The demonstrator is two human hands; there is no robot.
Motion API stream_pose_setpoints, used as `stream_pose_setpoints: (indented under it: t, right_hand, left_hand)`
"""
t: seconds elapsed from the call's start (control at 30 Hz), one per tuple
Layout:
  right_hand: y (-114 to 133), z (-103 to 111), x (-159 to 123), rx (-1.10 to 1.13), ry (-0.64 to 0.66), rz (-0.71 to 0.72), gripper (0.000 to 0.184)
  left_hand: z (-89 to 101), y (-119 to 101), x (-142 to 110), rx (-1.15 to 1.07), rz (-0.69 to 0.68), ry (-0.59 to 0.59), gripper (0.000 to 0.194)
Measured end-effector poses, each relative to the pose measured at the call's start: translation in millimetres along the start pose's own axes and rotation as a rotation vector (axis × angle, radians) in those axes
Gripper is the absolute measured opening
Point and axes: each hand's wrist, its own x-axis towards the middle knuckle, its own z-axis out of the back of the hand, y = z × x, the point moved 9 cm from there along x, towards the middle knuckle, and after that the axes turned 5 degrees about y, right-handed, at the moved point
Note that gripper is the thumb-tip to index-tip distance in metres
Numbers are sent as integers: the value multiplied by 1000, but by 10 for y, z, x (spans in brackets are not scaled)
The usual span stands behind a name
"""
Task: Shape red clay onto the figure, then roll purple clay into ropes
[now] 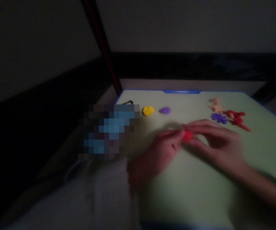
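The scene is dim and slightly blurred. A small red lump of clay is pinched between the fingertips of my left hand and my right hand, just above a pale green mat. Both hands have their fingers closed on the lump. My left sleeve is white.
On the mat's far side lie a yellow clay lump and a purple one. At the far right sit a purple flower shape, red clay pieces and pinkish pieces. A pixelated blue patch lies at the left. A dark post rises behind.
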Motion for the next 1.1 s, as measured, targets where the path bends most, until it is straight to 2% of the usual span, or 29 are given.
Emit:
stream_pose_setpoints:
  t: [0.17, 0.3, 0.4, 0.5, 0.57, 0.77, 0.83, 0.97, 1.1]
  right_hand:
    - [13, 8, -6, -27, 0, 31, 26]
    - [-3, 35, -13, -31, -28, 24, 26]
    - [-7, 13, -17, -9, -5, 19, 27]
    - [-5, -10, -18, 1, 16, 22, 31]
    - [4, -10, -16, -9, 11, 31, 30]
    - [6, 2, -16, -14, -14, 27, 26]
    - [-11, -3, -19, 1, -9, 11, 29]
    - [-3, 6, -13, -24, -15, 20, 28]
    - [9, 51, -4, -44, -61, 33, 24]
  left_hand:
    - [-90, -7, 21, -148, -42, 39, 12]
    - [-31, 67, 53, -264, 33, -56, 12]
    - [-4, 73, 40, -234, 65, -84, 11]
    - [-86, -19, 17, -182, -4, -1, 8]
    - [-121, -36, 1, -163, -14, 15, 8]
    - [18, 109, 8, -277, 104, -155, 11]
    - [20, 81, 15, -242, 73, -129, 10]
    - [-95, -23, -21, -114, -13, 9, 6]
    - [-62, -1, -42, -92, 32, -48, 9]
